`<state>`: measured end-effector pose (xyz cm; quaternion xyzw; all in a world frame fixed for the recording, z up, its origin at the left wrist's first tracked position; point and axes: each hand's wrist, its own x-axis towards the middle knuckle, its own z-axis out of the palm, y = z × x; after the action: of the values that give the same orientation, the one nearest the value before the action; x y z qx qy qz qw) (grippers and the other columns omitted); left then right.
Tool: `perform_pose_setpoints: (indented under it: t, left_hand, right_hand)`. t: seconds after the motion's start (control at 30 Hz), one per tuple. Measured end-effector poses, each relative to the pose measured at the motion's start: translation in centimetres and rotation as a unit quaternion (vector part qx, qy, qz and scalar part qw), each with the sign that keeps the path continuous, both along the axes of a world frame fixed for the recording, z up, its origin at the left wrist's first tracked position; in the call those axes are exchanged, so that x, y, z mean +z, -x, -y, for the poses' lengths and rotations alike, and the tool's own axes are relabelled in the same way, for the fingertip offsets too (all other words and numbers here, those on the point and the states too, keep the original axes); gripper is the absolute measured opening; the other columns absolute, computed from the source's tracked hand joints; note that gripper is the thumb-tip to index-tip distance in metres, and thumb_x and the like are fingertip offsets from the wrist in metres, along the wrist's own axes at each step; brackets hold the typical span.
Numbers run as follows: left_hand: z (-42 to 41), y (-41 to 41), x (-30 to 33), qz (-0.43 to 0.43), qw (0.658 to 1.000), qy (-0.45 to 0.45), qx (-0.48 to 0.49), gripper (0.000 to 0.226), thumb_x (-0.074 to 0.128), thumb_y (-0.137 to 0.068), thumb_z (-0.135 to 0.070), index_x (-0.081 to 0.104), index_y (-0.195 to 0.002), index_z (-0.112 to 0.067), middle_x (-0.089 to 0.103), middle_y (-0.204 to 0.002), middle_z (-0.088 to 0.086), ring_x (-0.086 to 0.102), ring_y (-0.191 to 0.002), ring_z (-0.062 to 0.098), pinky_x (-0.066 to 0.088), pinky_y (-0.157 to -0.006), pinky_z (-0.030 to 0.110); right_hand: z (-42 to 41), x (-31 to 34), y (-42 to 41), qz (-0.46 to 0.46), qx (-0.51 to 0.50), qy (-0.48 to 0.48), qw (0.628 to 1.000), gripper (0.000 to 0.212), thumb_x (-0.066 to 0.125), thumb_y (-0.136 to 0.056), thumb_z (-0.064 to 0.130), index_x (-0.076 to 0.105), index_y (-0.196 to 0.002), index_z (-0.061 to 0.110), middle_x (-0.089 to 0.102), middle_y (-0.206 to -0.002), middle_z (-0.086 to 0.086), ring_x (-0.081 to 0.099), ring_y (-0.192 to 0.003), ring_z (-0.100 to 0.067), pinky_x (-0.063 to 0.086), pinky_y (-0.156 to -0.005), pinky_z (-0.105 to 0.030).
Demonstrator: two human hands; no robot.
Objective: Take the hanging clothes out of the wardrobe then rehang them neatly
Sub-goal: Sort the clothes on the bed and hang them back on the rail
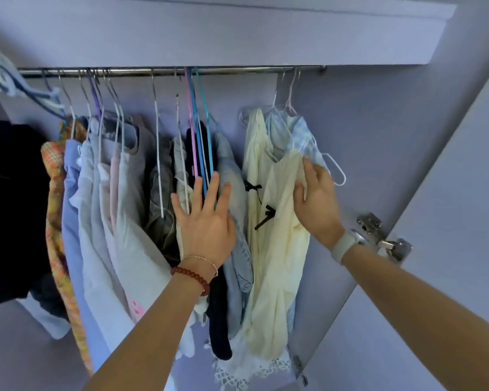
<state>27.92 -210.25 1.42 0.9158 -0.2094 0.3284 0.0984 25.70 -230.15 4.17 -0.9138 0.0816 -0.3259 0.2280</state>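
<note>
Cream dress [280, 249] under right hand [318, 198], fingers spread.

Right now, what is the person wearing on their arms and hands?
Both forearms are bare, with no sleeves in view. The left hand has a dark red beaded bracelet and a thin chain bracelet at the wrist. The right hand has a watch with a pale grey band.

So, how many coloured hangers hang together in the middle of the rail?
3, side by side on the rail: pink hanger leftmost, blue hanger in the middle, teal hanger rightmost. Clothes hide their lower parts, so more may be hidden.
</note>
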Motion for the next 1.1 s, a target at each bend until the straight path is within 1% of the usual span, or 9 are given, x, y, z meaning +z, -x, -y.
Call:
perform_pose_setpoints:
  t: [0.2,0.33,0.43,0.5,0.57,0.63,0.73,0.9,1.1]
  left_hand:
    - [1.7,6.7,-3.5,-0.014,0.996,0.085,-0.036,0.053,0.048,-0.081,-0.022,0.047,-0.133,-0.015,0.035,-0.146,0.014,0.024,-0.135,0.032,0.023,-0.102,0.056]
    - [2.7,13.7,-9.2,-0.144,0.979,0.093,-0.11,0.059,0.054,-0.077,-0.02,0.04,-0.134,-0.018,0.033,-0.147,0.015,0.023,-0.133,0.031,0.027,-0.1,0.055]
    - [3.2,19.3,-13.3,-0.251,0.95,0.06,-0.178,0.056,0.064,-0.077,-0.014,0.047,-0.13,-0.013,0.04,-0.142,0.018,0.031,-0.131,0.032,0.034,-0.096,0.059]
    - [3.7,23.3,-15.3,-0.359,0.905,-0.002,-0.228,0.053,0.057,-0.087,-0.016,0.041,-0.137,-0.013,0.031,-0.148,0.013,0.026,-0.137,0.029,0.027,-0.105,0.053]
    - [5.0,27.1,-16.9,-0.409,0.863,-0.067,-0.288,0.051,0.043,-0.094,-0.021,0.03,-0.143,-0.016,0.023,-0.152,0.007,0.018,-0.141,0.022,0.018,-0.111,0.042]
    - [6.7,30.8,-17.8,-0.413,0.824,-0.119,-0.369,0.049,0.038,-0.095,-0.021,0.031,-0.142,-0.013,0.024,-0.152,0.007,0.022,-0.14,0.022,0.022,-0.11,0.038]
    - [10.4,36.6,-18.6,-0.412,0.759,-0.158,-0.478,0.045,0.044,-0.091,-0.014,0.044,-0.134,-0.004,0.038,-0.144,0.015,0.035,-0.133,0.031,0.033,-0.103,0.043]
    - [17.3,47.3,-17.9,-0.359,0.664,-0.231,-0.614,0.044,0.045,-0.092,-0.016,0.042,-0.136,-0.009,0.039,-0.143,0.009,0.037,-0.13,0.025,0.034,-0.103,0.039]
    - [26.5,58.8,-19.2,-0.336,0.584,-0.287,-0.682,0.042,0.045,-0.092,-0.014,0.045,-0.134,-0.007,0.043,-0.14,0.01,0.039,-0.128,0.026,0.034,-0.104,0.037]
  right_hand:
    - [-1.3,-4.6,11.8,-0.01,-0.057,-0.035,0.998,0.056,0.027,-0.09,0.028,0.039,-0.135,-0.003,0.044,-0.136,-0.024,0.042,-0.125,-0.041,0.036,-0.104,-0.05]
    - [-2.4,-10.6,22.0,-0.099,-0.125,-0.09,0.983,0.055,0.028,-0.09,0.03,0.043,-0.133,0.0,0.049,-0.133,-0.021,0.045,-0.124,-0.039,0.04,-0.101,-0.053]
    - [-3.8,-14.9,30.4,-0.184,-0.197,-0.137,0.953,0.059,0.025,-0.089,0.036,0.042,-0.134,0.002,0.049,-0.134,-0.018,0.046,-0.124,-0.037,0.042,-0.098,-0.052]
    - [-4.8,-17.1,36.0,-0.247,-0.255,-0.171,0.919,0.061,0.023,-0.089,0.039,0.037,-0.138,0.007,0.044,-0.14,-0.013,0.04,-0.13,-0.032,0.038,-0.104,-0.046]
    - [-5.3,-18.7,40.9,-0.28,-0.309,-0.196,0.887,0.065,0.017,-0.086,0.042,0.034,-0.14,0.01,0.042,-0.142,-0.01,0.037,-0.132,-0.028,0.034,-0.106,-0.042]
    - [-5.6,-19.5,45.7,-0.289,-0.363,-0.221,0.858,0.072,0.011,-0.08,0.045,0.037,-0.138,0.009,0.046,-0.137,-0.012,0.041,-0.126,-0.03,0.035,-0.103,-0.041]
    - [-5.8,-20.2,52.8,-0.28,-0.457,-0.265,0.801,0.056,0.024,-0.088,0.032,0.037,-0.137,0.009,0.044,-0.138,-0.012,0.039,-0.126,-0.031,0.034,-0.104,-0.04]
    - [-4.8,-20.5,64.0,-0.239,-0.576,-0.309,0.718,0.044,0.035,-0.095,0.018,0.034,-0.139,0.011,0.037,-0.145,-0.008,0.033,-0.132,-0.028,0.028,-0.108,-0.038]
    - [-1.1,-22.3,75.2,-0.183,-0.661,-0.369,0.628,0.041,0.036,-0.096,0.016,0.037,-0.137,0.007,0.042,-0.14,-0.012,0.038,-0.128,-0.028,0.033,-0.105,-0.035]
